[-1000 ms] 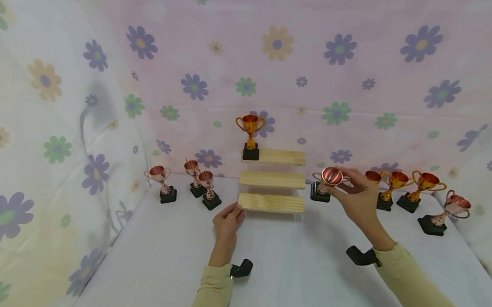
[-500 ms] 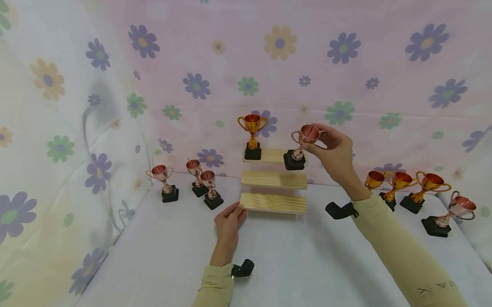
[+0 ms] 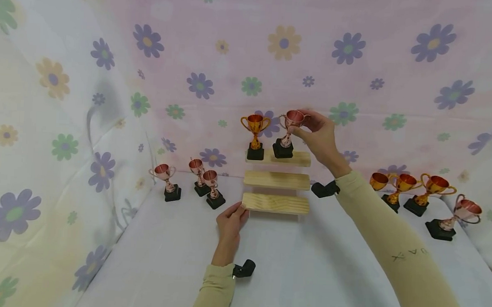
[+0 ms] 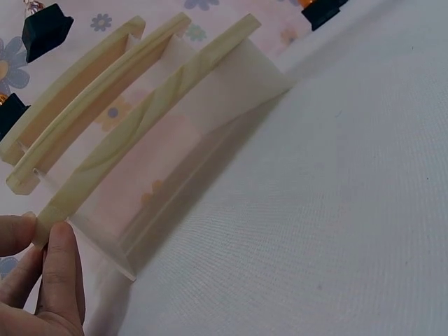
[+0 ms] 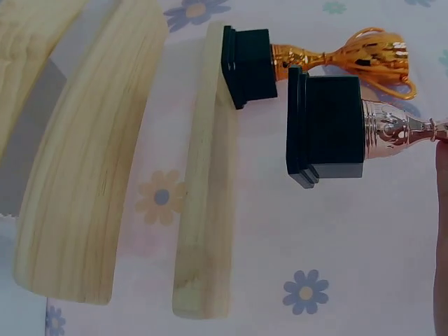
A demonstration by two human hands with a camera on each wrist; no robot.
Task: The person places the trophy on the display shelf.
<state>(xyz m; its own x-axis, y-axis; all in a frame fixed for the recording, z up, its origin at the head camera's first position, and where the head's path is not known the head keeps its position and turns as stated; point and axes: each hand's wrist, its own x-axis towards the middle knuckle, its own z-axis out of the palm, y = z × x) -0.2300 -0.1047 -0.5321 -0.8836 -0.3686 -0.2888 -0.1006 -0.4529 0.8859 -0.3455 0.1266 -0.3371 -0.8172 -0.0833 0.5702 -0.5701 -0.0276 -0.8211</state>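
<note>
My right hand (image 3: 318, 136) holds a rose-gold trophy cup (image 3: 284, 148) by its bowl, thumb in front. In the right wrist view the trophy's black base (image 5: 327, 126) hangs a little above the top board (image 5: 203, 217) of a three-tier wooden display stand (image 3: 276, 203). A gold trophy (image 3: 256, 126) stands upright at the left end of that board, beside the held one. At the stand's lower left, my left hand (image 3: 228, 226) pinches the end of the lowest board (image 4: 133, 129) between thumb and fingers.
Several rose-gold trophies (image 3: 210, 188) stand on the white table (image 3: 274, 264) left of the stand. To the right are gold trophies (image 3: 427, 193) and one more rose-gold trophy (image 3: 453, 220). Flowered cloth (image 3: 282, 72) closes off the back and sides.
My right hand has carried the rose-gold trophy from the table right of the stand up and leftward over the top board, near the gold one. The left hand keeps its grip on the lowest board.
</note>
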